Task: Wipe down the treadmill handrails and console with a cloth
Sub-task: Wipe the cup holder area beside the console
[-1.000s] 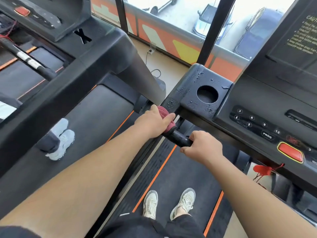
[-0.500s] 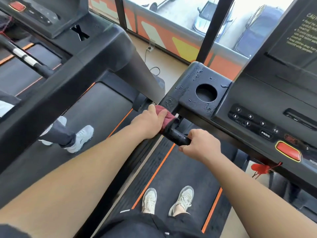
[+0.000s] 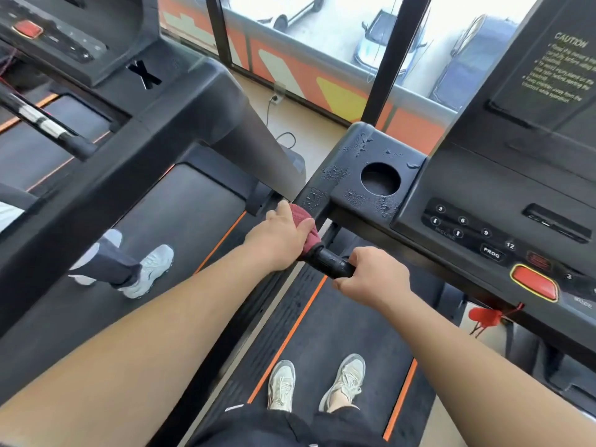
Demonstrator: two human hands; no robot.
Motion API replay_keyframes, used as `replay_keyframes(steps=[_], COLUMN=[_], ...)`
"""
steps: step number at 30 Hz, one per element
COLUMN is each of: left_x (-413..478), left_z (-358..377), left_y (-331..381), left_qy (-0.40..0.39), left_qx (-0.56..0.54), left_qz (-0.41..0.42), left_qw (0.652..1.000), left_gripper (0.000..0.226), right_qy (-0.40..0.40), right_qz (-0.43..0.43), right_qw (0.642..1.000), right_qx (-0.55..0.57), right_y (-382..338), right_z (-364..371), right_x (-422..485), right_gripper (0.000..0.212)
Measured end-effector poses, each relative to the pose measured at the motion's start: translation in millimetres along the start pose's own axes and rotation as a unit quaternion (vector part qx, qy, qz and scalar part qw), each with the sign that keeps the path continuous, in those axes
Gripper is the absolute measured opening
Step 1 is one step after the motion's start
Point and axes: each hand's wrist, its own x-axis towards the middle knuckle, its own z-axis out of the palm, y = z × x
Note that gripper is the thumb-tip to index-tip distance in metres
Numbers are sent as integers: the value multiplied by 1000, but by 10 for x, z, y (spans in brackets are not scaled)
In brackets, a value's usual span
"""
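Note:
I stand on a black treadmill with orange stripes. My left hand (image 3: 281,237) grips a dark red cloth (image 3: 304,228) wrapped round the upper part of the black handrail (image 3: 329,260), just below the console corner. My right hand (image 3: 371,276) grips the lower end of the same handrail, a short bare stretch of rail between the two hands. The console (image 3: 503,201) rises to the right, with a round cup hole (image 3: 380,179), number buttons, a red stop button (image 3: 533,282) and wet droplets on its left corner.
A second treadmill (image 3: 135,146) stands close on the left, and another person's legs and white shoes (image 3: 146,272) are on its belt. A window with a black post (image 3: 383,59) and parked cars is ahead. A red safety clip (image 3: 485,316) hangs under the console.
My left hand with the cloth has shifted slightly along the rail near the console corner. The person on the left treadmill has stepped forward. My right hand stays on the rail's end.

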Motion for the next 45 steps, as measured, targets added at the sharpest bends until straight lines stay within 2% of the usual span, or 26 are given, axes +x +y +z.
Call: replay_keyframes(steps=[3, 6, 8, 10, 12, 14, 15, 19, 22, 24, 29, 33, 36, 38, 45], left_x=[-91, -404, -458, -368, -149, 142, 274, 428, 111, 58, 601, 720, 369, 233, 927], left_z=[69, 273, 310, 237, 155, 47, -3, -8, 151, 180, -93, -185, -25, 17, -301], left_y=[1, -100, -120, -57, 61, 219, 289, 382, 272, 240, 527, 579, 468, 414, 710], left_qy=[21, 73, 82, 65, 47, 31, 21, 19, 75, 73, 11, -18, 33, 39, -24], left_qx=[14, 163, 217, 197, 150, 84, 60, 32, 147, 203, 81, 12, 88, 115, 39], left_qz=[6, 36, 40, 40, 41, 39, 30, 26, 44, 43, 38, 38, 52, 55, 7], left_qw=[1000, 983, 972, 977, 987, 995, 998, 999, 985, 976, 996, 999, 994, 991, 999], left_gripper=[73, 85, 88, 86, 85, 83, 82, 80, 89, 92, 84, 77, 81, 82, 61], right_qy=[-6, -50, -44, 30, 147, 243, 263, 233, 209, 202, 181, 168, 167, 165, 147], right_qz=[-3, -15, -18, -38, -68, -96, -104, -99, -92, -83, -45, -37, -35, -30, -28], right_qw=[1000, 997, 991, 987, 975, 959, 956, 967, 973, 976, 980, 981, 981, 982, 986], right_qx=[15, 62, 122, 150, 149, 108, 79, -10, -22, -1, 70, 89, 88, 85, 74], right_y=[42, 149, 239, 339, 417, 497, 541, 693, 774, 794, 765, 732, 725, 728, 687], right_z=[-10, -81, -191, -289, -355, -379, -375, -399, -404, -406, -497, -533, -543, -541, -562], right_x=[-22, -15, 17, 98, 199, 294, 332, 418, 461, 474, 480, 471, 468, 481, 505], right_gripper=[38, 49, 54, 41, 32, 28, 28, 44, 52, 55, 64, 58, 52, 50, 53])
